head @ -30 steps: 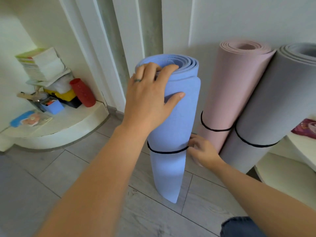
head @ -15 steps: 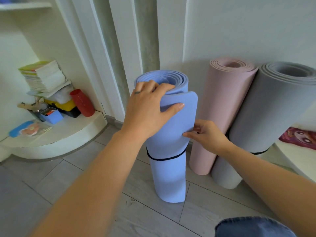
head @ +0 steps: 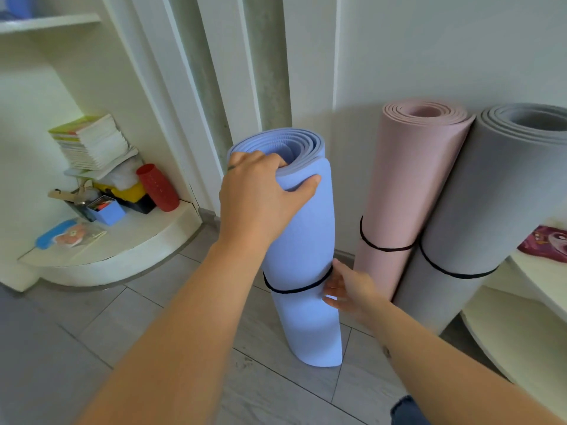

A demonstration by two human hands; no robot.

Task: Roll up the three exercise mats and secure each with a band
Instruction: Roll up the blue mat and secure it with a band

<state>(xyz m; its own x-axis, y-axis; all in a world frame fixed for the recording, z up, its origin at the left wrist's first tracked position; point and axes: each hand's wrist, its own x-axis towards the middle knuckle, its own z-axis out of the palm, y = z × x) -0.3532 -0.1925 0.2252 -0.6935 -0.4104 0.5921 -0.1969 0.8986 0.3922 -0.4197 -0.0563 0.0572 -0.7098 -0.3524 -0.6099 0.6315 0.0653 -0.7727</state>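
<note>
While upright on grey floor tiles [head: 92, 348], blue mat [head: 302, 234] near white wall [head: 429, 41].

A rolled blue mat [head: 302, 246] stands upright on the tiled floor [head: 153, 317] at centre frame, with a black band [head: 294, 290] around its lower half. The left hand [head: 257, 194] grips its top end, fingers [head: 270, 159] hooked over the rim and thumb across the outer flap. The right hand [head: 349, 289] touches the mat's right side at the band; whether it pinches the band is unclear. At right, a pink mat [head: 408, 191] and a grey mat [head: 491, 210], each banded, lean touching each other. At lower left, a curved shelf [head: 122, 259] carries stacked books [head: 92, 142] and a red cup [head: 158, 188].
</note>
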